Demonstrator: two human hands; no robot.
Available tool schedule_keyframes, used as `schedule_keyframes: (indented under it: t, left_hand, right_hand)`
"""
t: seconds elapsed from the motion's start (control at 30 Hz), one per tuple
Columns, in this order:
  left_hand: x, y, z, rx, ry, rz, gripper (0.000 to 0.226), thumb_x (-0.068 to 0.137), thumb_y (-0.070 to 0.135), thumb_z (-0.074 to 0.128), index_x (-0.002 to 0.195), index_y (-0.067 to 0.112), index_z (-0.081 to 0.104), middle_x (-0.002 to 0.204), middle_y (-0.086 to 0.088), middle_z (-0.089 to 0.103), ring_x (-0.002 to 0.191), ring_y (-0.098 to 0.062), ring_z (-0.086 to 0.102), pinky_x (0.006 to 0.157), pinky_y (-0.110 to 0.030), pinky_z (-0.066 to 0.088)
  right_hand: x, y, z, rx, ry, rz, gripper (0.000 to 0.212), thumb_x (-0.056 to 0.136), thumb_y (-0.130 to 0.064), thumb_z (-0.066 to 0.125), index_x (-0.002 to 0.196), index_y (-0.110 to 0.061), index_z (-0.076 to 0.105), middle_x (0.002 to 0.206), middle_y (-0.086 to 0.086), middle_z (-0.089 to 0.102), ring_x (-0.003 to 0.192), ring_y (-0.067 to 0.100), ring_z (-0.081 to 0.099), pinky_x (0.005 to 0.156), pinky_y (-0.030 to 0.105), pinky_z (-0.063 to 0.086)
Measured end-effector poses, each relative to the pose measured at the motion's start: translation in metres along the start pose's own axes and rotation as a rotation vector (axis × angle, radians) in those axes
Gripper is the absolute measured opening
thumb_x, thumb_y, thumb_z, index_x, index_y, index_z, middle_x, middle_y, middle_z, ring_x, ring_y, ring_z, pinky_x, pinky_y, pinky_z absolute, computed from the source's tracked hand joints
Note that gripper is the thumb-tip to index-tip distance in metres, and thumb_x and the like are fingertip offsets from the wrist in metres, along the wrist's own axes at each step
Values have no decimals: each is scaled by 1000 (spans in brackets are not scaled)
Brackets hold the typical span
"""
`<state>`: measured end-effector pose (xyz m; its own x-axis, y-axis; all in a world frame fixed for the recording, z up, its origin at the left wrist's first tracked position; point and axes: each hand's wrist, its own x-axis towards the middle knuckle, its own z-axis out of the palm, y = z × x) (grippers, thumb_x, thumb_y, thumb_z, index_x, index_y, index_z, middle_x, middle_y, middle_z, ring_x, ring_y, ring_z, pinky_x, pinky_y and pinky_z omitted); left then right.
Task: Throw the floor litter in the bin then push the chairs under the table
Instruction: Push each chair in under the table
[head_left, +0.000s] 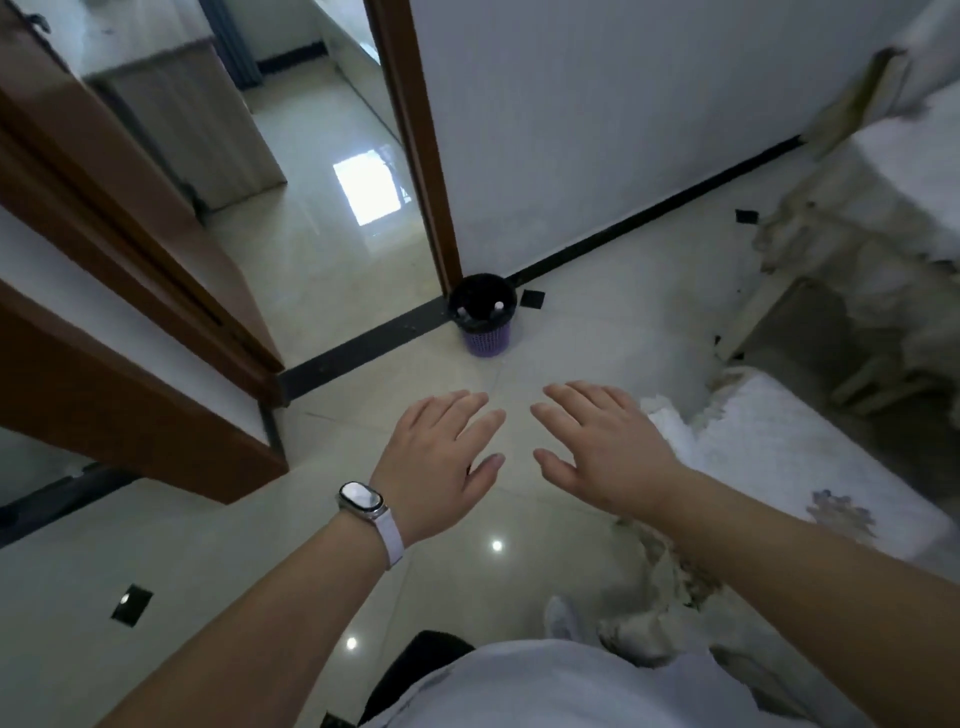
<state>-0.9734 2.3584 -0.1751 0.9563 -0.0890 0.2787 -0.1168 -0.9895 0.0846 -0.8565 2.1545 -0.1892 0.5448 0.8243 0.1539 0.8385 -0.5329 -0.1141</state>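
A small purple mesh bin (484, 340) with a black liner stands on the floor beside the door frame, with a few pieces of litter inside it. My left hand (439, 457), with a white watch at the wrist, and my right hand (605, 447) are both stretched out flat over the floor, short of the bin, fingers apart and holding nothing. To the right, a white lace-covered table (789, 457) shows its corner. A pale chair (810, 312) stands beyond it, partly hidden under cloth.
An open brown door (130, 260) and its frame (415, 145) stand on the left, with a second room beyond. A white wall (597, 130) with a black skirting runs behind the bin. Black square tile insets (132, 604) dot the glossy floor.
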Motion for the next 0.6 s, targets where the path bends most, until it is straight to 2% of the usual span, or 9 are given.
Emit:
schedule_keyframes:
  t: [0.13, 0.37, 0.6]
  left_hand:
    - [48, -6, 25, -98, 9, 230, 41, 92, 40, 54, 122, 15, 65, 127, -9, 62, 116, -29, 56, 95, -43, 42]
    - [107, 13, 50, -280, -27, 647, 41, 92, 39, 53, 122, 14, 64, 126, -9, 62, 115, -29, 56, 96, -43, 43]
    - [112, 62, 68, -423, -127, 878, 40, 91, 40, 52, 121, 15, 63, 126, -8, 62, 118, -29, 55, 97, -43, 43]
  right_hand:
    - [-17, 12, -3, -67, -64, 218, 52, 90, -51, 44, 124, -16, 62, 131, 9, 60, 119, 30, 55, 98, 43, 43]
    - [-81, -7, -29, -193, -49, 684, 53, 86, -49, 45, 121, -15, 64, 128, 11, 62, 115, 31, 57, 93, 43, 46]
    - [-158, -67, -24, -245, 4, 1118, 51, 90, -49, 44, 122, -14, 63, 128, 9, 61, 116, 30, 55, 93, 41, 43]
